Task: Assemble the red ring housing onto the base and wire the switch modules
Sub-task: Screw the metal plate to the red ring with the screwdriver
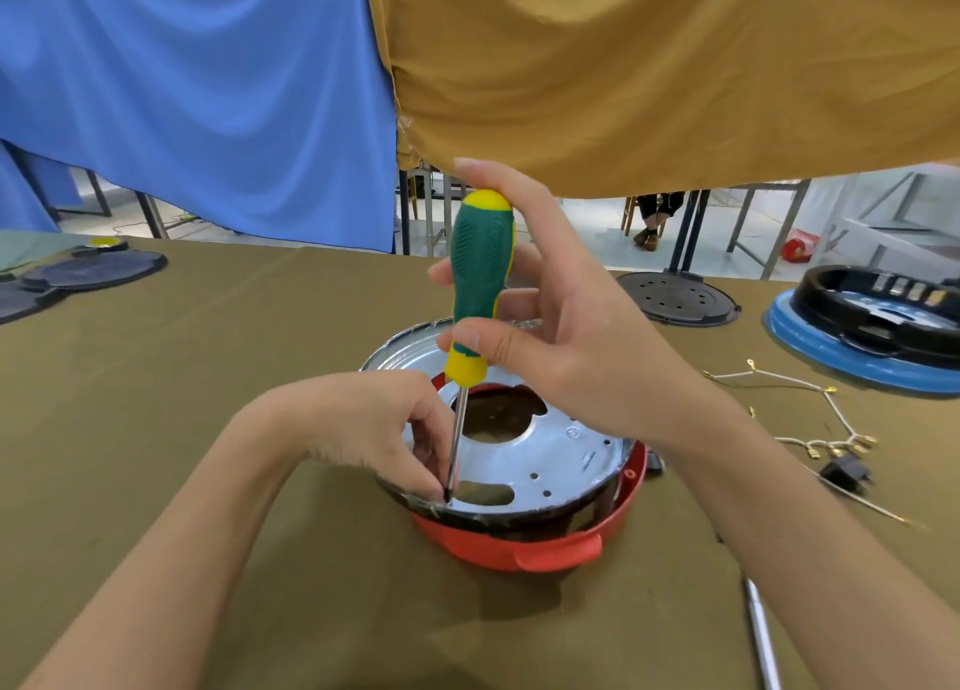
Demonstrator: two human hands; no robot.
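1 screwdriver | R hand grip round handle | L hand pinches tip (upright) | 1 red ring housing

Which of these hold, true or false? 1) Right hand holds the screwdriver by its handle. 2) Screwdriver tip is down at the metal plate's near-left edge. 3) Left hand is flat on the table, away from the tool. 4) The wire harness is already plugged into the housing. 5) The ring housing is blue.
1) True: the right hand grips the screwdriver.
2) True: tip meets the metal plate.
3) False: the left hand pinches at the shaft's tip.
4) False: the wire harness lies loose on the table.
5) False: the ring housing is red.
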